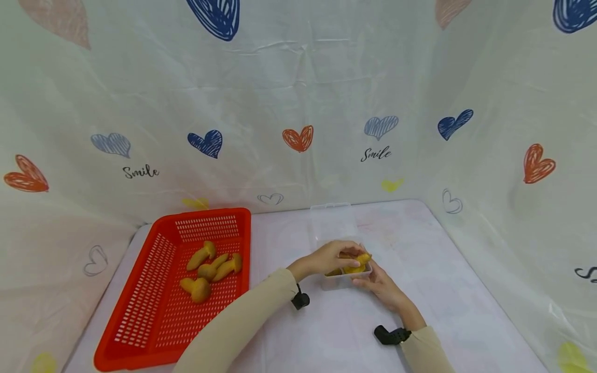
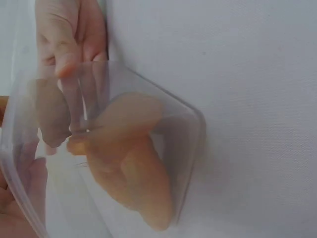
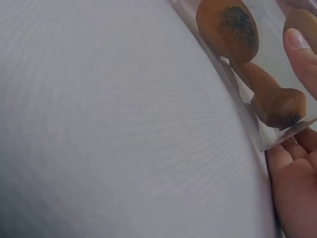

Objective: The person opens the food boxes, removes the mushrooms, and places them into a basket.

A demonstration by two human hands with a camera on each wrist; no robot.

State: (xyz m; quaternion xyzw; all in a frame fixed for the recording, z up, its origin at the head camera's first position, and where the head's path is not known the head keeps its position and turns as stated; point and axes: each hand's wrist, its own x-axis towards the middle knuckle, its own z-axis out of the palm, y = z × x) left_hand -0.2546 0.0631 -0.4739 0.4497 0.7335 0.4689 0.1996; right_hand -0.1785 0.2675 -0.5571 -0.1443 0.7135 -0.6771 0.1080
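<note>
basket (image 1: 149, 311): red | mushrooms (image 1: 212, 267): yellow-brown | box (image 1: 332, 223): clear

Mushrooms (image 3: 233, 29) in clear box (image 3: 257, 131)

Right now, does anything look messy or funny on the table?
Nothing is spilled or broken. The clear plastic box sits between both hands, with its lid open behind it. The left hand holds a yellow-brown mushroom at the box; the right hand steadies it. The other mushrooms lie neatly in the red basket.
</note>
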